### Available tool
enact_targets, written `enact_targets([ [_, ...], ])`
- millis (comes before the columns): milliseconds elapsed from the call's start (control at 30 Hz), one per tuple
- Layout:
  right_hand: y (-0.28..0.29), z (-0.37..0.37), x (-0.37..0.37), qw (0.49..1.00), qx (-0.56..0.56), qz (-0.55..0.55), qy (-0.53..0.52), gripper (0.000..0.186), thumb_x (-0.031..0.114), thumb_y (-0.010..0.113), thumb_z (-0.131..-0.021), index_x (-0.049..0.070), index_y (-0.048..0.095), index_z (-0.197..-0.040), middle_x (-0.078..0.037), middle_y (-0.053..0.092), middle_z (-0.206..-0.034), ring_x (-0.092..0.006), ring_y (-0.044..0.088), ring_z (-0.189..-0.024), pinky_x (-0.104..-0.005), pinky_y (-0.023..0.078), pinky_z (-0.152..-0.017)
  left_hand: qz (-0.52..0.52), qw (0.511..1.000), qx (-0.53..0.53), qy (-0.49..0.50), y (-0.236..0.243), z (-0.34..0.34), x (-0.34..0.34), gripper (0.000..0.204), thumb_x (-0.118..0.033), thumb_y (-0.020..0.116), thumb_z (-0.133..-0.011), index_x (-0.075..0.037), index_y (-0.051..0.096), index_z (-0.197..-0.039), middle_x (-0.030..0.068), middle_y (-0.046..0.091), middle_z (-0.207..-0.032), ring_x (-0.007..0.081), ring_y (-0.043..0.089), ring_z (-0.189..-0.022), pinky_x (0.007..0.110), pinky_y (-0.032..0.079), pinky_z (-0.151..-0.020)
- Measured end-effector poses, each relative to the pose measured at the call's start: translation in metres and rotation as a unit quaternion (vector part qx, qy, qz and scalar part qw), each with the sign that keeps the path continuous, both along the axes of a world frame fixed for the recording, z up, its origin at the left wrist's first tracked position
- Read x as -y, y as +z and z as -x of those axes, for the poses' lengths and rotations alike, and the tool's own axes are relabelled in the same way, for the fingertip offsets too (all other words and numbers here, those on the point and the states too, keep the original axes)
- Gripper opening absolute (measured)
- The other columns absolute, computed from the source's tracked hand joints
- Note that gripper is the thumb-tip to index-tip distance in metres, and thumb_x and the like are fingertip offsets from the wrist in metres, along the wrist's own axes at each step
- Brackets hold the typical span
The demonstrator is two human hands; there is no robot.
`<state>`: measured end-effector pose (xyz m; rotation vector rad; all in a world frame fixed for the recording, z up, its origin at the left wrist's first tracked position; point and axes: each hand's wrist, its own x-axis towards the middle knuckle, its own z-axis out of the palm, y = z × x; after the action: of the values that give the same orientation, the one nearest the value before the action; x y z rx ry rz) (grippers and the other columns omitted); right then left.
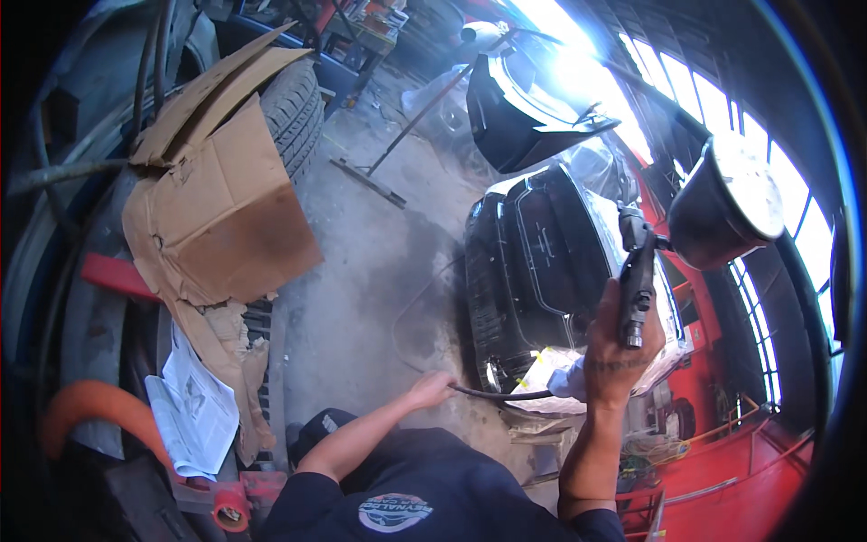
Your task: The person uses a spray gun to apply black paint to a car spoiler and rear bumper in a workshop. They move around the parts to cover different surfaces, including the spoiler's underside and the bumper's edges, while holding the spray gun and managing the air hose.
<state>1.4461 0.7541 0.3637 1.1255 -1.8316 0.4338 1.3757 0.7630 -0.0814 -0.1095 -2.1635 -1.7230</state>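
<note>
My right hand (621, 348) is raised on the right, its fingers wrapped around the grip of a dark spray gun (638, 271). A black paint cup (713, 212) with a pale top is attached to the gun and sticks out to its right. In the lower middle, my left hand (432, 390) is closed on a black air hose (506, 395), which runs right toward my right wrist. Beyond my hands is a glossy black car body (546, 244), with clear masking plastic and paper along its near and right edges. Farther off, a black curved body panel (515, 126) is held up on a stand.
At left, brown cardboard (226, 208) leans over a tire (293, 117), with a newspaper sheet (192, 406) and an orange hose (99, 406) nearer me. A metal stand foot (368, 182) rests on the concrete floor (361, 298). Red metal framework (722, 470) is at lower right.
</note>
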Motion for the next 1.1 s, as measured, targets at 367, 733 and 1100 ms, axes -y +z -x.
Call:
enact_targets([
  [367, 0.002, -0.012, -0.007, 0.96, 0.255, -0.086, 0.072, 0.014, 0.005, 0.073, -0.09, -0.004, 0.067, -0.098, -0.019, 0.065, -0.075, -0.0375, 0.066, -0.064, -0.0416, 0.05, -0.061, 0.023, 0.996, 0.059, -0.067, -0.019, -0.003, -0.013, 0.032, -0.029, 0.079, -0.084, -0.008, 0.078, -0.108, 0.0192, 0.076, -0.098, 0.04, 0.071, -0.099, 0.051, 0.055, -0.087],
  [733, 0.061, 0.001, 0.005, 0.995, -0.037, -0.063, -0.063, 0.034, 0.004, 0.069, -0.087, -0.003, 0.064, -0.12, -0.024, 0.069, -0.086, -0.0439, 0.069, -0.077, -0.0499, 0.053, -0.07, 0.016, 0.994, -0.009, -0.106, 0.084, -0.017, -0.009, 0.028, -0.026, 0.076, -0.09, -0.005, 0.076, -0.108, 0.0205, 0.075, -0.101, 0.0392, 0.071, -0.099, 0.05, 0.054, -0.085],
  [1100, 0.043, -0.018, 0.004, 0.976, 0.152, -0.14, 0.07, 0.031, 0.003, 0.072, -0.084, -0.004, 0.067, -0.114, -0.024, 0.07, -0.086, -0.0414, 0.071, -0.075, -0.0442, 0.055, -0.068, 0.039, 0.994, -0.007, -0.099, 0.048, -0.016, -0.019, 0.028, -0.026, 0.08, -0.087, -0.006, 0.076, -0.106, 0.0193, 0.074, -0.096, 0.0385, 0.07, -0.099, 0.049, 0.053, -0.086],
])
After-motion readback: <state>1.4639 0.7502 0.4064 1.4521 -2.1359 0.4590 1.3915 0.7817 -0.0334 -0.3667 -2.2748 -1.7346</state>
